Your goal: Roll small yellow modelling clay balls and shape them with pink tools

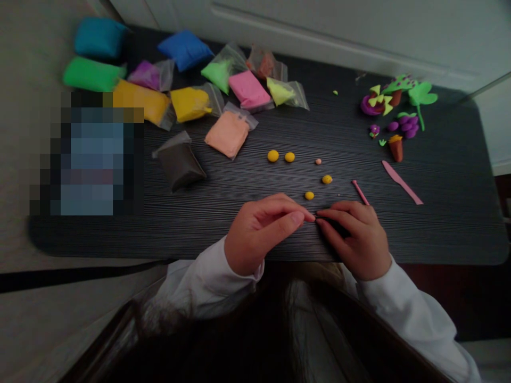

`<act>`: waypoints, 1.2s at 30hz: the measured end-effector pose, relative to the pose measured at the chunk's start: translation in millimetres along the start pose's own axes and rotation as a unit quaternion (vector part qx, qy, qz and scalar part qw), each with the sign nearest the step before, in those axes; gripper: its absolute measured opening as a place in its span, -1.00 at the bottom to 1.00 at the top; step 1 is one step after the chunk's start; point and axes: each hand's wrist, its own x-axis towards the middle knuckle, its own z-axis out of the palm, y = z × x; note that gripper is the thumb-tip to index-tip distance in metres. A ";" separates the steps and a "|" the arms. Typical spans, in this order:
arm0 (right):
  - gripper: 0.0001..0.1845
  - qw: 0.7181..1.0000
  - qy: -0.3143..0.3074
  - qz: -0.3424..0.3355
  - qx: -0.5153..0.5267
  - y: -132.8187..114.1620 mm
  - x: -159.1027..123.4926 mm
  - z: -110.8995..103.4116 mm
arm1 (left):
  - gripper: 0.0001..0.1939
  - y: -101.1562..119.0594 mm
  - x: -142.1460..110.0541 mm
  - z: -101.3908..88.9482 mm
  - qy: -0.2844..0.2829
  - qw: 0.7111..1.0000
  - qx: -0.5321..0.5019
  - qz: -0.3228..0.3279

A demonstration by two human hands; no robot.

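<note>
My left hand (265, 226) is closed, its thumb lying against the fingers and the index fingertip pointing right. That fingertip nearly meets the pinched thumb and fingers of my right hand (357, 234). Anything between these fingertips is too small to make out. Just beyond them lies a small yellow clay ball (309, 196), with a second yellow ball (327, 180) carrying a small spot of another colour. Farther left are two more yellow balls, one large (273, 156) and one slightly smaller (289, 157). A tiny peach ball (318, 161) sits near them. Beside my right hand rests a thin pink tool (360, 192).
Bags of coloured clay, among them a peach bag (227, 133) and a black bag (180, 164), spread over the table's left half. A pink clay knife (401, 182) lies right. Finished clay pieces, including a brown cone (396, 148) and purple grapes (408, 125), stand back right.
</note>
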 end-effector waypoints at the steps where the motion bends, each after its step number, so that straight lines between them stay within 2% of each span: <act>1: -0.86 1.000 0.005 -0.001 -0.001 -0.6 1.3 0.7 | -0.85 0.1 0.0 0.0 0.000 1.000 -0.001 0.000; 4: -0.89 1.000 0.007 -0.008 0.002 -1.7 3.7 2.2 | -0.85 0.1 0.1 0.1 -0.001 1.000 0.000 0.003; 9: -0.90 0.999 -0.030 0.007 0.010 -2.1 4.9 2.2 | -0.84 0.4 0.3 -0.1 0.005 1.000 0.016 -0.003; 14: -0.92 0.988 0.013 0.055 0.143 -10.7 6.7 -5.4 | -0.88 4.7 3.0 1.1 0.002 0.997 0.070 -0.017; 17: -0.90 0.977 0.046 0.046 0.201 -22.0 9.6 -10.2 | -0.91 6.7 5.4 1.8 -0.001 0.995 0.085 -0.044; 21: -0.85 0.976 0.086 0.023 0.197 -34.2 13.4 -11.6 | -0.91 5.6 5.8 0.5 -0.019 0.996 0.039 -0.084; 25: -0.83 0.980 0.092 0.012 0.178 -38.5 15.2 -11.5 | -0.91 2.3 4.8 -1.3 -0.036 0.995 -0.016 -0.095; 36: -0.80 0.984 0.113 0.000 0.136 -45.2 14.6 -10.8 | -0.94 1.2 5.6 -2.1 -0.024 0.992 -0.054 -0.113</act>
